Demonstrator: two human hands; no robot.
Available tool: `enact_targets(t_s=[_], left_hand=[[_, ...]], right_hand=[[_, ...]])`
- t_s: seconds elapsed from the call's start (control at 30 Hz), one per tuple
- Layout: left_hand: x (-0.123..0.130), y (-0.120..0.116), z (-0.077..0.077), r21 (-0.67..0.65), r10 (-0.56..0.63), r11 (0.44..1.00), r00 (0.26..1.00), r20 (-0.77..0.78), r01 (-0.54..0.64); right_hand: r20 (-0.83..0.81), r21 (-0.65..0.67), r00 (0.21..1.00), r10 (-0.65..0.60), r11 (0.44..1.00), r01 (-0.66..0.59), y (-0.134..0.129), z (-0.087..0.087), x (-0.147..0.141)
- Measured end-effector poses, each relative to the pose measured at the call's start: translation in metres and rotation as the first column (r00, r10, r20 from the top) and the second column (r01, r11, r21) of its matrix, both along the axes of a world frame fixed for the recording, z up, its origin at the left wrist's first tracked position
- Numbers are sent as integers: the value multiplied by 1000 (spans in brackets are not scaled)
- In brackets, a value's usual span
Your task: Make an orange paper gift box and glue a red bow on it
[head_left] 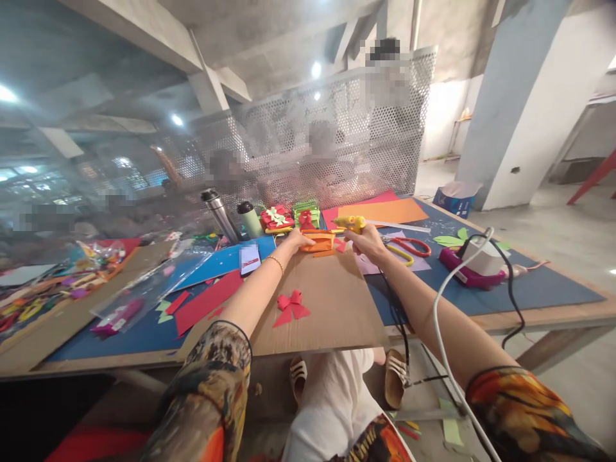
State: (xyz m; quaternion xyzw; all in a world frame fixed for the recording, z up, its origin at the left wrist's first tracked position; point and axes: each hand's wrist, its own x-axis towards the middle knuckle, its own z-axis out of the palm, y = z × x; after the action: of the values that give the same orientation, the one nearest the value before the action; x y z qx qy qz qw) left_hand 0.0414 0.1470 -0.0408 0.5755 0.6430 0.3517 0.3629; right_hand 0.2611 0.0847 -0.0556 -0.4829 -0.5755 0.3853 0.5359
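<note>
My left hand [298, 240] is closed on the left end of a small orange paper box [318, 241], over the far part of a brown cardboard sheet [322, 305]. In my right hand [367, 244] is a yellow glue gun [350, 223], its nozzle pointing left, just above and right of the box. A red paper bow [291, 307] lies on the cardboard nearer to me. Behind the orange box stand a green box with a red bow [307, 215] and a red piece with a pale bow [276, 218].
Scissors with red handles [414, 246] lie right of my right hand. A purple power strip [469, 269] with cables sits farther right. At left are a phone [250, 258], red paper [210, 301] and two bottles [222, 215]. People sit beyond a perforated screen [332, 154].
</note>
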Motion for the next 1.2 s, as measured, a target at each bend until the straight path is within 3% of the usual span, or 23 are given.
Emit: enact_targets(t_s=[0.13,0.3,0.57,0.8,0.93,1.1,1.2], left_hand=[[0,-5,-4,-29,64,998,991,116,-61],[1,-19,-7,74,78,991,937,341,-109],[-11,-64,6,229,-93,971,767,635,-72],[-30,-98,2,292,-254,956,603,756,36],[-38,-101,-4,292,-262,955,599,757,50],[-44,-101,-8,187,-171,981,702,691,55],[-46,-103,-7,177,-225,973,754,617,145]], right_hand=[[-49,0,999,-4,1000,4,0,0,2],[-152,-4,988,-9,1000,9,2,0,2],[-360,-12,933,-14,1000,10,-1,-4,-2],[-471,-4,858,202,973,-232,-12,5,-39],[-469,13,846,255,959,-282,-14,4,-54],[-438,40,857,272,958,-284,-19,-2,-59],[-407,44,868,283,956,-291,-21,-4,-57]])
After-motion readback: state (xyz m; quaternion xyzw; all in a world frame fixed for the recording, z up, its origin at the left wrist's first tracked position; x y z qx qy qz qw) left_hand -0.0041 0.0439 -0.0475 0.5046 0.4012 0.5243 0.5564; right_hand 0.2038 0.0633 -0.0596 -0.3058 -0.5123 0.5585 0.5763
